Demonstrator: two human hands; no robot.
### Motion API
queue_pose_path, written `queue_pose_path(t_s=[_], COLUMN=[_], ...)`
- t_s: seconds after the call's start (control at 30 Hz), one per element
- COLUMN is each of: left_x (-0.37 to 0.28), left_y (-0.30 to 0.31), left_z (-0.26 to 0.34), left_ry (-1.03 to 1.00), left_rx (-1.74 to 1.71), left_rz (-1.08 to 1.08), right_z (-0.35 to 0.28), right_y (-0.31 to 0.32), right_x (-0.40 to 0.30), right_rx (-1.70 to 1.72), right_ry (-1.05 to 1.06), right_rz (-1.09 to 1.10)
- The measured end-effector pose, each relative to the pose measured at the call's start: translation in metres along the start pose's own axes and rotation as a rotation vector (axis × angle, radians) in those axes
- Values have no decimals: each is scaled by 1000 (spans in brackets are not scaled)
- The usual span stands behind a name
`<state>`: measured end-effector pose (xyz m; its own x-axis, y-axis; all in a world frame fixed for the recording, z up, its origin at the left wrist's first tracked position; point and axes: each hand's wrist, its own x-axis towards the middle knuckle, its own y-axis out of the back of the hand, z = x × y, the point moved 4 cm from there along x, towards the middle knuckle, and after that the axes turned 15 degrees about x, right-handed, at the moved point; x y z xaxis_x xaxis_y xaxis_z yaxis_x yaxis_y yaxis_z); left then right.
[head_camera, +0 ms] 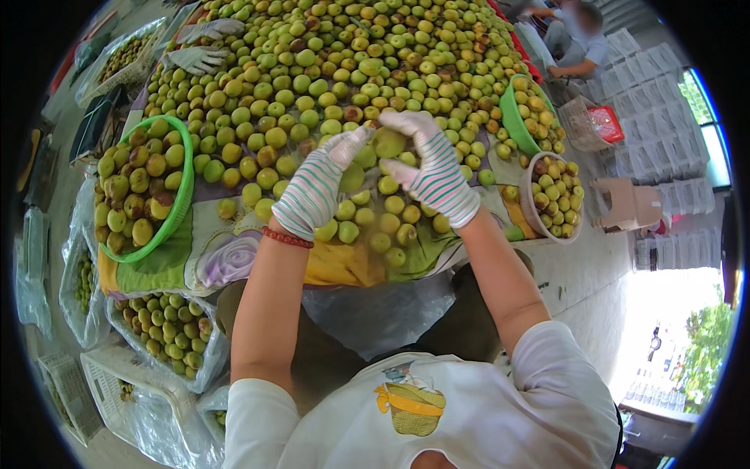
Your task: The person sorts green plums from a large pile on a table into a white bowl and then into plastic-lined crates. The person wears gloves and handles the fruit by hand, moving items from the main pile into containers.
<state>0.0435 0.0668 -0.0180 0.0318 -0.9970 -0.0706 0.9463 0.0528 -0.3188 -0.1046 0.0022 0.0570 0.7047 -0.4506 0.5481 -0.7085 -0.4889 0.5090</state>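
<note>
Green and yellow round fruits (304, 102), some with brown patches, cover a flowered cloth (228, 261). Both my hands wear striped white gloves and are close together above the near part of the pile. My left hand (322, 182) curls around green fruit (353, 177) beside its palm; its fingers partly hide it. Between the thumb and fingers of my right hand (436, 170) is a larger-looking green fruit (388, 142). A green plastic basket (186, 182) of browner fruits stands at the left edge of the cloth.
Two gloved hands (202, 44) of another person rest at the pile's upper left. On the right are a green basket (515, 120) and a pale basket (530, 205) of fruits, a stool (630, 204) and a seated person (577, 47). Lined crates (140, 404) stand lower left.
</note>
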Motion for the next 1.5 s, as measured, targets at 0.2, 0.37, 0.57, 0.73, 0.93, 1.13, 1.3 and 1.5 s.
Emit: queue_pose_path(t_s=[0.2, 0.37, 0.57, 0.73, 0.93, 1.13, 1.3, 1.5], left_x=[-19, -12, -8, -6, -6, -5, -7, -12], left_y=[-34, -19, -5, -8, -10, -31, -59, -71], left_z=[14, 28, 30, 26, 24, 11, -5, -24], left_ry=[262, 185, 153, 194, 193, 277, 272, 263], left_rx=[-111, -347, -393, -395, -374, -607, -763, -773], left_rz=[-67, 1, 118, 93, 115, 75, 44, 34], right_z=[-11, 64, 156, 146, 123, 65, 46, -2], right_y=[-1, 81, 160, 122, 113, 99, 82, 25], right_x=[-29, -95, -186, -165, -171, -148, -130, -98], right_rx=[176, -376, -589, -489, 655, 1525, 1612, 848], right_ry=[-124, -421, -1284, -1065, -1024, -869, -820, -871], right_rz=[32, 183, -5, -7, 481, 638, 547, 434])
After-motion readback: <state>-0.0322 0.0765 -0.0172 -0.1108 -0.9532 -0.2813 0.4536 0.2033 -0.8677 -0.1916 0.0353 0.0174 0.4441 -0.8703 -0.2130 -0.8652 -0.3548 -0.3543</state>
